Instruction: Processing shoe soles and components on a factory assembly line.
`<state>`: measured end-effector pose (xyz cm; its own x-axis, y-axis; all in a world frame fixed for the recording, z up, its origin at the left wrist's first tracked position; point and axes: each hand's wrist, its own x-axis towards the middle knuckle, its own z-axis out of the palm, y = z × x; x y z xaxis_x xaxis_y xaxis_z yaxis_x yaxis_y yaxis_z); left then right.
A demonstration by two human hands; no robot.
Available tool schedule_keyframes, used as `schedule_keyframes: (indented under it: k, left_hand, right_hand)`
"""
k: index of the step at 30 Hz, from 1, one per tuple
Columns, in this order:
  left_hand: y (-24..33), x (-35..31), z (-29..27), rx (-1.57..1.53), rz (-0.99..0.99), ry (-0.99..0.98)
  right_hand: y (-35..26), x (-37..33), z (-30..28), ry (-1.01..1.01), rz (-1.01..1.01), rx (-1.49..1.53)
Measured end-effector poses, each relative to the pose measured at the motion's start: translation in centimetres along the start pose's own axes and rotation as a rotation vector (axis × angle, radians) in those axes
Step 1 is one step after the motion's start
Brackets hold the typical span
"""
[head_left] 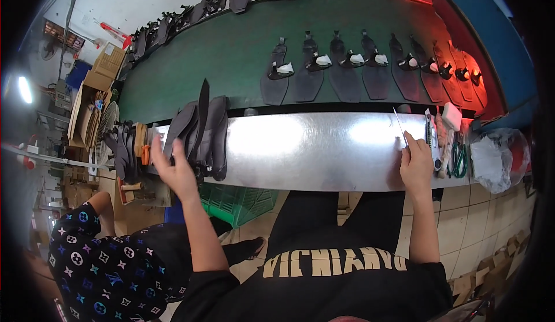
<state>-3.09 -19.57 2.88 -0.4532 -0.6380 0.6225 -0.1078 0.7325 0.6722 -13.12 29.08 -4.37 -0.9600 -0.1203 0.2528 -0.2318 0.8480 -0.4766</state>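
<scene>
My left hand (176,173) is raised in front of a pile of dark sandal soles with straps (217,131) at the left of the metal ledge. Its fingers are apart and nothing shows in them; whether it touches a sole I cannot tell. One sole (203,111) stands up on edge among the others. Over the right part of the ledge, my right hand (417,164) is closed around a thin, pointed metal tool (399,122), its tip toward the green belt. The tool's exact kind is not clear.
Flat dark sandals (337,82) with white wads lie in a row on the green conveyor belt (231,50), some under red light. Cutters and green-handled scissors (459,159) lie right, beside a plastic bag (500,157). A green crate (240,203) stands below; a co-worker (110,264) is left.
</scene>
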Motion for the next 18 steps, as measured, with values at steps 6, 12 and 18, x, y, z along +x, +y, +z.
schedule_keyframes:
  k: [6, 12, 18]
  left_hand:
    - [2.5, 0.3, 17.6, -0.207, -0.032, -0.539]
    - [-0.7, -0.9, 29.6, 0.43, 0.104, -0.617]
    - [-0.5, 1.0, 28.0, -0.251, 0.154, -0.275]
  right_hand:
    - [2.5, 1.5, 1.1, 0.052, 0.049, -0.108]
    - [0.6, 0.9, -0.3, 0.158, -0.073, -0.173]
    - [-3.3, 0.7, -1.0, 0.25, -0.203, 0.06]
